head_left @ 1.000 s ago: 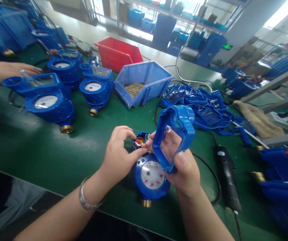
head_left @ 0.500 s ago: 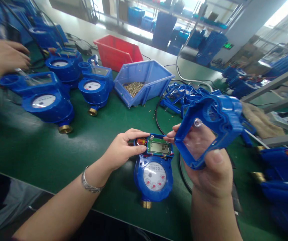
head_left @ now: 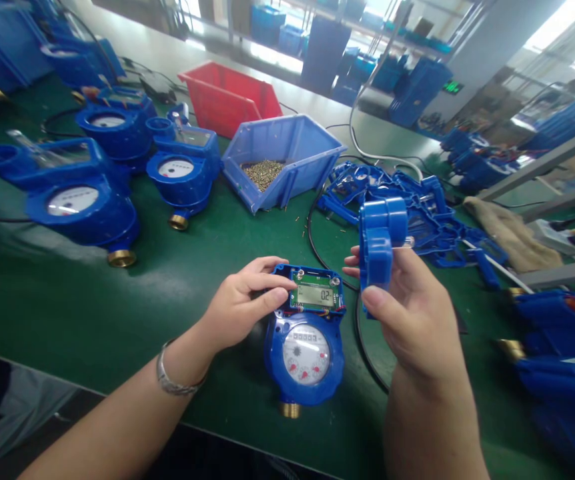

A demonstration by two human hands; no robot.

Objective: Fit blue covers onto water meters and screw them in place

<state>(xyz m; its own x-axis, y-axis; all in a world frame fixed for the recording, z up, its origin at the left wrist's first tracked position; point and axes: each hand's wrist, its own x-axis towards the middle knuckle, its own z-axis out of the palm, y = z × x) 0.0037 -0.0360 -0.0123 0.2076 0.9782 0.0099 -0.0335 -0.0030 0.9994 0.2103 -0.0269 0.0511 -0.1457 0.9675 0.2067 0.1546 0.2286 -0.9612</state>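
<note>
A blue water meter (head_left: 306, 353) lies on the green table, its round dial facing up and its brass threaded end toward me. Its upper box is uncovered, showing a green circuit board and a small lit display (head_left: 315, 295). My left hand (head_left: 245, 300) grips the left side of that box, fingers across its top edge and thumb beside the display. To the right, my right hand (head_left: 417, 313) holds a blue plastic cover (head_left: 380, 243) in the air, seen nearly edge-on, between thumb and fingers. The cover is apart from the meter.
Several assembled meters (head_left: 80, 193) stand at left. Behind are a red bin (head_left: 227, 93) and a blue bin (head_left: 287, 160) with small brass-coloured screws. Loose blue covers (head_left: 422, 207), a black cable (head_left: 367, 353) and a tan cloth (head_left: 512, 233) lie right; more meters (head_left: 562, 360) sit far right.
My right hand has turned the cover from showing its hollow inside to nearly edge-on. My left hand stays at the meter. Another person's hand at far left has gone out of view.
</note>
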